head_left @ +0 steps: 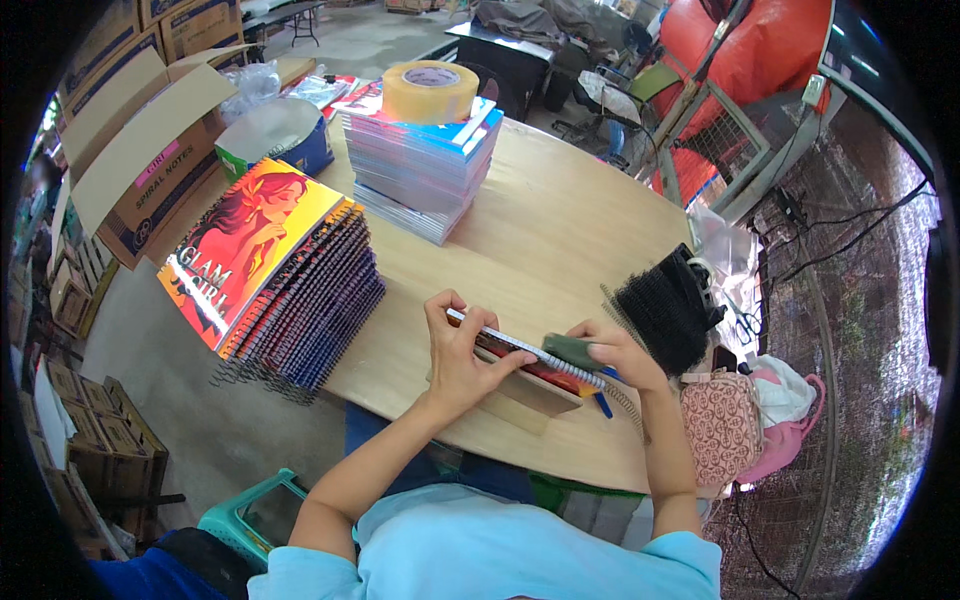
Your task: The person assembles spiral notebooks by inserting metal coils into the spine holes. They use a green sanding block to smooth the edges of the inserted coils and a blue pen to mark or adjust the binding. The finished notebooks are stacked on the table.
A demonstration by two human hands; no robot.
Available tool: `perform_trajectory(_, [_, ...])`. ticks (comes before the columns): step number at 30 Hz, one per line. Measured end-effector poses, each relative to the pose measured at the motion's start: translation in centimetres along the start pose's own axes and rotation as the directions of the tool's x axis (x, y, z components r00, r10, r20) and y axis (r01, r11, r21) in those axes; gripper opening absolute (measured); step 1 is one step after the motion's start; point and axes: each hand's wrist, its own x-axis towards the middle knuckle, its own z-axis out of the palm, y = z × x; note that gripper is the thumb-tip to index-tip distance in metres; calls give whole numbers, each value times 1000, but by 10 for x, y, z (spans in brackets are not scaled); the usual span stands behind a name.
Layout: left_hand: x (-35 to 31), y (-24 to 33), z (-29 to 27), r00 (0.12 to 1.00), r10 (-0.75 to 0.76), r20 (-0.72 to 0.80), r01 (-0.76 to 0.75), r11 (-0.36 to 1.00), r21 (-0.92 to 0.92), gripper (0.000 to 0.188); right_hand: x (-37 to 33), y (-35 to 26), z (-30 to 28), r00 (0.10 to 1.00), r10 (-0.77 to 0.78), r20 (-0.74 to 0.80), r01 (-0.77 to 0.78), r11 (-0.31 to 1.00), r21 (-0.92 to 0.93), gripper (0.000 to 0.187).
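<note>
My left hand pinches a spiral notebook, standing on edge with its punched spine facing up. My right hand closes around a small dark green pad, which presses along that spine. A loose length of wire coil trails from the spine's right end, beneath my right wrist. Partly under the notebook lies a blue pen. Left of my hands rises a tall stack of coil-bound notebooks with red and yellow covers.
Farther back, a stack of unbound books carries a roll of tape. Black wire coils stand at the table's right, near scissors and a patterned pink bag. An open carton is at the left; a teal stool is below.
</note>
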Motion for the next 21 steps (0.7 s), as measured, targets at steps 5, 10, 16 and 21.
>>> perform_trajectory(5, [7,-3,-4,999,52,4,-52,999,-5,55,-1,-24,-17,901,-433,1,313,652,691,42])
perform_trajectory(10, [4,-3,-2,1000,16,23,-16,1000,-2,56,-2,-11,-25,833,-552,47,476,757,448,52])
perform_trajectory(16, [3,6,0,1000,-21,-14,21,999,50,63,-11,-5,-26,998,-6,-70,45,826,562,92])
perform_trajectory(21, [1,5,3,999,-35,-10,36,998,60,64,5,-10,-11,984,73,160,-26,960,-280,70])
